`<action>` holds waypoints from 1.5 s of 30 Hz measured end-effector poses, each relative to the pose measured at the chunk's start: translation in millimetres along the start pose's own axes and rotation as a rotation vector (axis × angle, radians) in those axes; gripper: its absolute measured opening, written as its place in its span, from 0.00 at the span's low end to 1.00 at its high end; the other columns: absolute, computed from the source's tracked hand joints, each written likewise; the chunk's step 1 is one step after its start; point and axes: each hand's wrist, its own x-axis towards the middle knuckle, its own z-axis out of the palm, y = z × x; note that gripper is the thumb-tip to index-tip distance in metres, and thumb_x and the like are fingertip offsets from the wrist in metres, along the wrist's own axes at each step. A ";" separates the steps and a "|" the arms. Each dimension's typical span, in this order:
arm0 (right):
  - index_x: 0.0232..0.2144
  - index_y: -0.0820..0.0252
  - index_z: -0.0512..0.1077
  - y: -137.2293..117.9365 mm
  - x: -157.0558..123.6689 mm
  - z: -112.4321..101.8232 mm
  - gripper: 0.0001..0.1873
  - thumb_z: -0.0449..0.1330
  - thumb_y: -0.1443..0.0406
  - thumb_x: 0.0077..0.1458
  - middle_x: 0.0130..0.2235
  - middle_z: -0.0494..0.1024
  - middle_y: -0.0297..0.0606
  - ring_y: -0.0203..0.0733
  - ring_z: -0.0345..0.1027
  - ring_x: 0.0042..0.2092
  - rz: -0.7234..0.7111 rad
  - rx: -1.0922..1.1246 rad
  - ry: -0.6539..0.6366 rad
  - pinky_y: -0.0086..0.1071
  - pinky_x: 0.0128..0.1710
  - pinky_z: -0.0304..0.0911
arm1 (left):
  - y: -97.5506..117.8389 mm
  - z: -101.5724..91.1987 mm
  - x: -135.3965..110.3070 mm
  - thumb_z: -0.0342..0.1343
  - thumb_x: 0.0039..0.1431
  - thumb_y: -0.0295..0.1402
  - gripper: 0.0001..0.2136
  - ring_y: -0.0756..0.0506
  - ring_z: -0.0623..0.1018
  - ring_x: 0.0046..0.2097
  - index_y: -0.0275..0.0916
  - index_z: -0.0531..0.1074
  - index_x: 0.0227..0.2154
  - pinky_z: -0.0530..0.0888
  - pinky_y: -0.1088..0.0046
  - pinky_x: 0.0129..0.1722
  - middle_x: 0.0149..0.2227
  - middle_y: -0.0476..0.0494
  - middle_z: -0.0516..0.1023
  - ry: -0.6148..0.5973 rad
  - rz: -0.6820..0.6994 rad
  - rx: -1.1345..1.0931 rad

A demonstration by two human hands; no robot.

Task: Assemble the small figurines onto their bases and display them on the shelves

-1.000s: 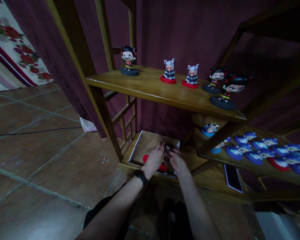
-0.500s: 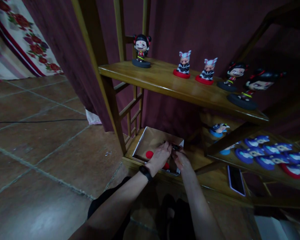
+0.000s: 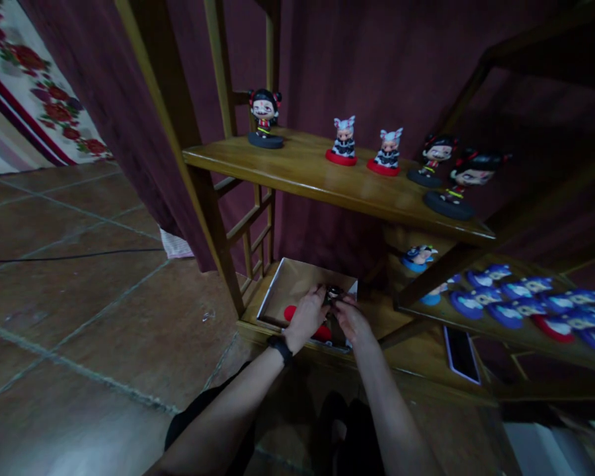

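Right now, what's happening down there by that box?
A person's left hand and right hand are both holding a small dark-haired figurine over an open brown-and-white cardboard box, where red round pieces show. On the glossy brown wooden shelf above, five painted figurines stand upright.

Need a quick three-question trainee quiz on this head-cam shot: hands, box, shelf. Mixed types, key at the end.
1. Count: how many figurines stand on the shelf board above the open box?

2. True or false: the black band is on the person's right wrist.

3. Multiple choice: where is the small black-haired figurine at the open box?
A) Beside the phone
B) Between the left hand and the right hand
C) On the tiled floor

Key:
1. Five.
2. False; the black band is on the left wrist.
3. B.
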 end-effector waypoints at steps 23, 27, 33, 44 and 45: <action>0.33 0.56 0.74 -11.5 -3.4 3.1 0.17 0.65 0.64 0.34 0.40 0.76 0.38 0.41 0.69 0.40 0.065 -0.130 0.044 0.37 0.41 0.66 | -46.2 -8.5 26.9 0.62 0.38 0.26 0.13 0.45 0.76 0.36 0.37 0.75 0.33 0.70 0.73 0.36 0.31 0.45 0.79 -0.001 -0.310 -0.212; 0.32 0.56 0.74 -12.5 0.3 -1.0 0.16 0.64 0.64 0.34 0.40 0.75 0.37 0.40 0.69 0.39 0.063 -0.168 0.078 0.37 0.40 0.66 | -65.6 -17.1 28.1 0.63 0.39 0.28 0.15 0.44 0.76 0.37 0.36 0.74 0.35 0.70 0.71 0.38 0.32 0.44 0.79 -0.022 -0.386 -0.089; 0.31 0.56 0.74 -14.8 1.8 -1.7 0.14 0.63 0.63 0.35 0.39 0.75 0.37 0.41 0.69 0.39 0.055 -0.211 0.107 0.36 0.38 0.66 | -76.6 -16.7 28.4 0.62 0.38 0.25 0.15 0.44 0.76 0.37 0.36 0.74 0.34 0.70 0.70 0.38 0.31 0.45 0.79 -0.030 -0.430 -0.117; 0.34 0.57 0.72 0.2 5.5 6.3 0.15 0.62 0.62 0.38 0.37 0.76 0.35 0.40 0.69 0.39 0.004 -0.259 0.024 0.36 0.42 0.63 | -31.9 -6.4 22.3 0.60 0.38 0.22 0.16 0.47 0.76 0.36 0.38 0.75 0.35 0.70 0.75 0.36 0.30 0.48 0.78 -0.101 -0.278 -0.076; 0.36 0.56 0.72 0.6 5.3 7.6 0.17 0.62 0.62 0.38 0.37 0.76 0.34 0.41 0.69 0.40 -0.006 -0.265 0.009 0.36 0.43 0.63 | -28.5 -6.8 21.5 0.59 0.39 0.22 0.16 0.47 0.75 0.36 0.38 0.75 0.35 0.70 0.75 0.36 0.31 0.47 0.78 -0.119 -0.248 -0.033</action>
